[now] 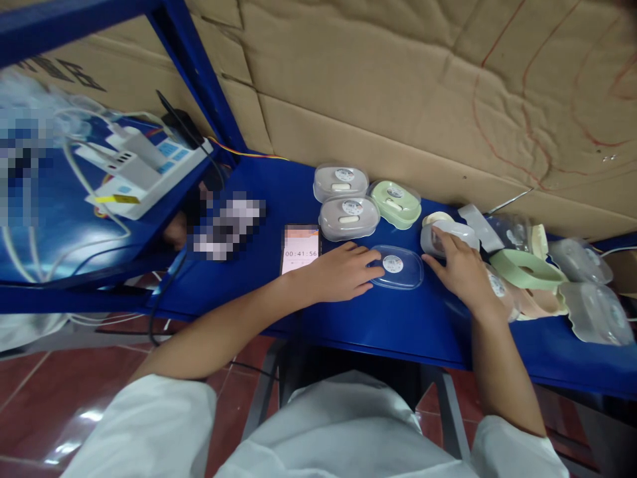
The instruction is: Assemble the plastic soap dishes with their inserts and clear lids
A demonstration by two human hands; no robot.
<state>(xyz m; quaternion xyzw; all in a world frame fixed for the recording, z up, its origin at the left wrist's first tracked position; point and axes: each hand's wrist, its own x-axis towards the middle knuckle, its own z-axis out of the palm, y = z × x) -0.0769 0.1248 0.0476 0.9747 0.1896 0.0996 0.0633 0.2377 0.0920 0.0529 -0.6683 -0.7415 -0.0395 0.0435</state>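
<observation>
A clear lid with a round label (398,267) lies flat on the blue table (368,325). The fingertips of my left hand (348,271) rest at its left edge, fingers spread. My right hand (462,271) is over a pale translucent box part (432,238) at the front of the right-hand pile, thumb apart from the fingers; whether it grips the part is unclear. Beyond the lid stand two grey lidded boxes (341,182) (349,218) and a green lidded box (397,204).
A phone showing a timer (300,249) lies beside my left wrist. Loose lids, a green tray part (527,269) and clear covers (597,312) are heaped at the right. A power strip (149,179) with cables sits on the left shelf. Cardboard (373,86) stands behind.
</observation>
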